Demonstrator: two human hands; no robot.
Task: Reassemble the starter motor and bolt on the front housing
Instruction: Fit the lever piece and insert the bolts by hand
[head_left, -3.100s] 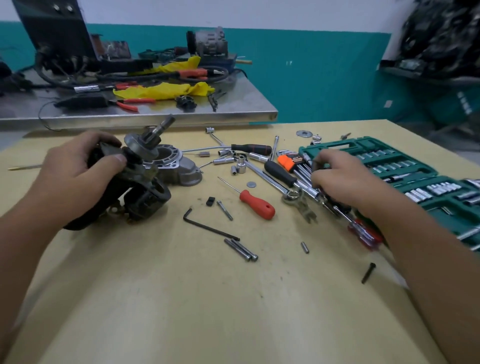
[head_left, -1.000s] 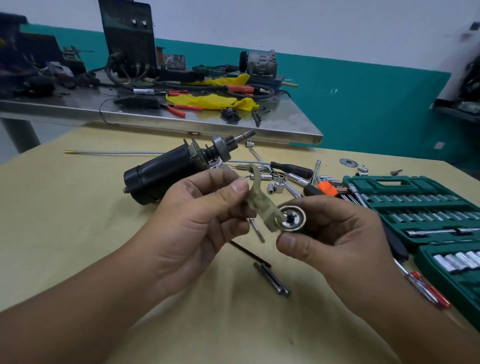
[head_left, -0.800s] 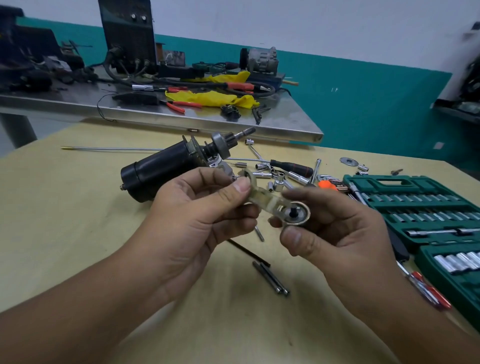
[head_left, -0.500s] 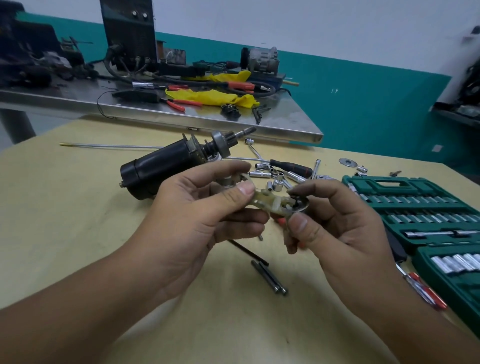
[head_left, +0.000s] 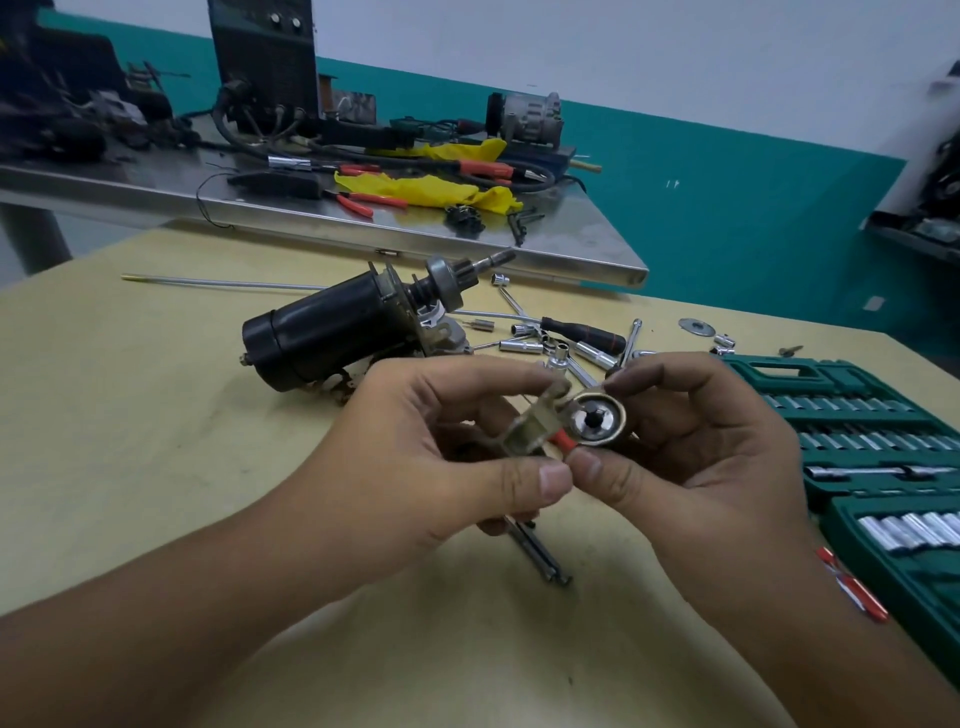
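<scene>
The black starter motor (head_left: 332, 332) lies on its side on the yellow table (head_left: 130, 415), its pinion shaft (head_left: 467, 270) pointing up and right. In front of it, my left hand (head_left: 415, 467) pinches a beige plastic fork lever (head_left: 535, 421). My right hand (head_left: 691, 447) grips a round metal plunger (head_left: 597, 418), its open end facing me. The lever's end meets the plunger's rim between my two thumbs. The front housing is mostly hidden behind the motor and my left hand.
Loose sockets, a ratchet and screwdrivers (head_left: 571, 343) lie scattered behind my hands. A green socket case (head_left: 883, 452) stands open at the right. Two long bolts (head_left: 540, 556) lie under my left hand. A steel bench (head_left: 363, 228) with cables and yellow cloth stands beyond.
The motor was set down on the table. Both hands picked up the lever and the plunger, turned them, and brought them together; the plunger's open end now faces me again.
</scene>
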